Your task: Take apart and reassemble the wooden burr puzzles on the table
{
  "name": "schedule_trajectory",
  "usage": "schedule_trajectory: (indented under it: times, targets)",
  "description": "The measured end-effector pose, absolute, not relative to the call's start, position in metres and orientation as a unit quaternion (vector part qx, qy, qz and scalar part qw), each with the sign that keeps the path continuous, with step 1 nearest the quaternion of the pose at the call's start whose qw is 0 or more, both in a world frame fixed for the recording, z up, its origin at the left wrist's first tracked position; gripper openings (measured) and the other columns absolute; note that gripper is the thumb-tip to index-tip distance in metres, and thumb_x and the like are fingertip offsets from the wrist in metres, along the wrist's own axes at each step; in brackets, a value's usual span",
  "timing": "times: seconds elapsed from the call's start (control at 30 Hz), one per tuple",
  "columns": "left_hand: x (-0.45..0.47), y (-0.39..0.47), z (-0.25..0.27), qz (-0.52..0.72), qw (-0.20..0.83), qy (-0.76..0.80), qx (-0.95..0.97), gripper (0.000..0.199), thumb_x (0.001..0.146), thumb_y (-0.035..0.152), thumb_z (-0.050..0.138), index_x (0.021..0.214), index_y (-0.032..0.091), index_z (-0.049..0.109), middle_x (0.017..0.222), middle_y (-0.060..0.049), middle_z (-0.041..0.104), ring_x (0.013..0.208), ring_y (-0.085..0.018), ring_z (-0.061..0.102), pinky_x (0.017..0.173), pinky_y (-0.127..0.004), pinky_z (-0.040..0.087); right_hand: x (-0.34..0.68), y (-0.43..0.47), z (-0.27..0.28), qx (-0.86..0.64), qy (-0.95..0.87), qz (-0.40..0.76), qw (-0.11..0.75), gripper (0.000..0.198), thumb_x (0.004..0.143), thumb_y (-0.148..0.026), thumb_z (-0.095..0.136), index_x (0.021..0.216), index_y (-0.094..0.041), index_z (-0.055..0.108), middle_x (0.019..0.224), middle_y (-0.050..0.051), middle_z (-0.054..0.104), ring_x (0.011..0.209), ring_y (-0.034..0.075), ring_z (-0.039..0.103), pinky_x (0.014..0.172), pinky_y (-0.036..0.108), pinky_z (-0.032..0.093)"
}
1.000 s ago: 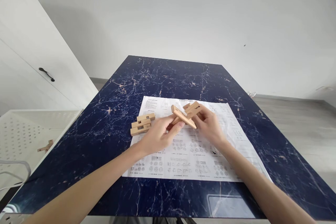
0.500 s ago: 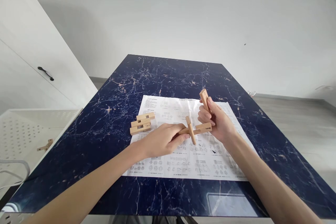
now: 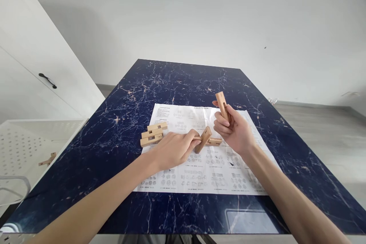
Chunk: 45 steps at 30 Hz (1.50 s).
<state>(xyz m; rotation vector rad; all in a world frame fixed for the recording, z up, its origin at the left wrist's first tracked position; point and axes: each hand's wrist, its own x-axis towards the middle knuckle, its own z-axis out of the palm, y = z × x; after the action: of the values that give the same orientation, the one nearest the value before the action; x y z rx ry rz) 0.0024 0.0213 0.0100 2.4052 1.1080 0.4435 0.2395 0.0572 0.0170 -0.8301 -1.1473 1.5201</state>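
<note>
My left hand [image 3: 178, 146] pinches one end of two crossed wooden puzzle pieces [image 3: 204, 140] over the printed sheet. The crosspiece bears a mark like a 2 and leans to the right at its top; the other piece sticks out rightward beneath it. My right hand [image 3: 236, 127], raised to the right, is closed on a single wooden puzzle piece [image 3: 222, 103] with a slot in its side and a small mark near its top end. The two hands are apart. Left of my left hand, several notched wooden pieces [image 3: 153, 134] lie side by side.
A creased instruction sheet [image 3: 188, 188] with small diagrams lies on the dark blue marbled table [image 3: 171, 78]. At the left, a white perforated tray [image 3: 17, 141] holds another joined wooden piece [image 3: 47, 159] and a white cable. A white cabinet [image 3: 42, 45] stands behind it.
My left hand has turned the crossed pieces, so the crosspiece now shows its marked face and sits slightly further left. My right hand has drawn a little up and left with its piece.
</note>
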Motion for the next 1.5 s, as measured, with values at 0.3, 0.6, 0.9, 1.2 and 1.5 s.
schedule_trajectory:
  times: [0.3,0.6,0.9,1.2,1.5]
  targets:
    - [0.001,0.024,0.008,0.193,0.236,0.392,0.868,0.032,0.115,0.036,0.036,0.124,0.018,0.061,0.087,-0.006,0.077,0.058,-0.018,0.061,0.057,-0.03,0.035,0.243,0.055,0.013,-0.314,-0.526,0.63,0.477,0.035,0.101,-0.062,0.065,0.092,-0.028,0.062,0.055,-0.009,0.029,0.049,0.014,0.014,0.048,0.03,0.021]
    - [-0.002,0.029,0.02,0.172,0.317,0.401,0.842,0.028,0.113,0.035,0.04,0.12,0.021,0.064,0.106,-0.008,0.079,0.081,-0.022,0.072,0.07,-0.032,0.047,0.24,0.055,0.011,-0.272,-0.594,0.631,0.419,0.049,0.103,-0.065,0.062,0.078,-0.023,0.064,0.056,-0.008,0.031,0.048,0.01,0.016,0.048,0.029,0.018]
    - [-0.003,0.03,0.022,0.174,0.323,0.373,0.852,0.022,0.111,0.027,0.042,0.12,0.022,0.062,0.105,-0.007,0.079,0.08,-0.021,0.071,0.075,-0.034,0.048,0.235,0.05,0.007,-0.297,-0.599,0.631,0.393,0.042,0.1,-0.059,0.07,0.085,-0.02,0.066,0.068,-0.004,0.047,0.053,0.009,0.034,0.048,0.025,0.023]
    - [-0.005,0.031,0.018,0.17,0.336,0.367,0.85,0.025,0.113,0.028,0.04,0.124,0.024,0.062,0.117,-0.007,0.079,0.093,-0.023,0.074,0.076,-0.034,0.047,0.231,0.049,0.009,-0.311,-0.59,0.627,0.404,0.042,0.096,-0.06,0.075,0.086,-0.021,0.061,0.068,-0.006,0.045,0.052,0.008,0.031,0.047,0.023,0.025]
    - [-0.007,0.031,0.018,0.155,0.346,0.378,0.845,0.027,0.113,0.032,0.04,0.126,0.024,0.062,0.115,-0.007,0.079,0.09,-0.023,0.073,0.077,-0.035,0.049,0.229,0.048,0.005,-0.337,-0.6,0.589,0.424,0.04,0.095,-0.058,0.076,0.087,-0.021,0.065,0.068,-0.005,0.048,0.053,0.009,0.035,0.048,0.024,0.03]
